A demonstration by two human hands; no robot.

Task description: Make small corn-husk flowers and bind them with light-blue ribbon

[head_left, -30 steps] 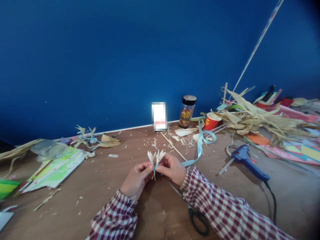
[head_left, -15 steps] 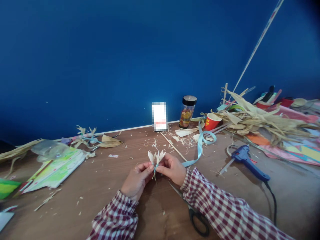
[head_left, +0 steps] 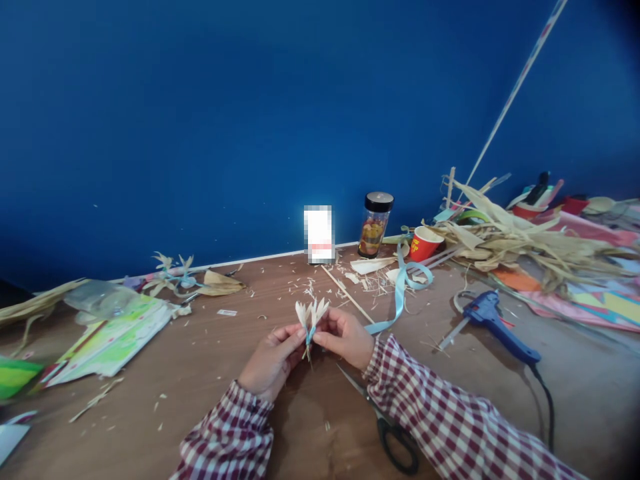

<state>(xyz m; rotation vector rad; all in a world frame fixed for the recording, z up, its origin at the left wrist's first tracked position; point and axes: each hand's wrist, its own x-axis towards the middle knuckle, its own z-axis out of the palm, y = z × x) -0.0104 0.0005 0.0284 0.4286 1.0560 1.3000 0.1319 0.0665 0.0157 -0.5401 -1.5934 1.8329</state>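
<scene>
Between my two hands, upright above the brown table (head_left: 200,413), is a small corn-husk flower (head_left: 313,311) with pale pointed petals, a light blue binding at its base and thin stems below. My left hand (head_left: 274,357) pinches it from the left with thumb and fingers. From the right, my right hand (head_left: 347,339) pinches it at the blue binding, its fingertips partly hidden behind the petals. Scissors (head_left: 395,440) with dark handles lie beside and partly under my right forearm. A light blue ribbon (head_left: 400,297) lies curled beyond my right hand.
A blue glue gun (head_left: 503,327) lies at right, its cord running toward me. Behind are a dried husk pile (head_left: 520,243), a red paper cup (head_left: 425,245) and a lidded jar (head_left: 376,227). At left lie finished-looking husk flowers (head_left: 175,273) and a green-white sheet (head_left: 120,340).
My left hand has shifted slightly left and down. The flower's stems and blue binding show a little more between my fingers. Both hands still hold it.
</scene>
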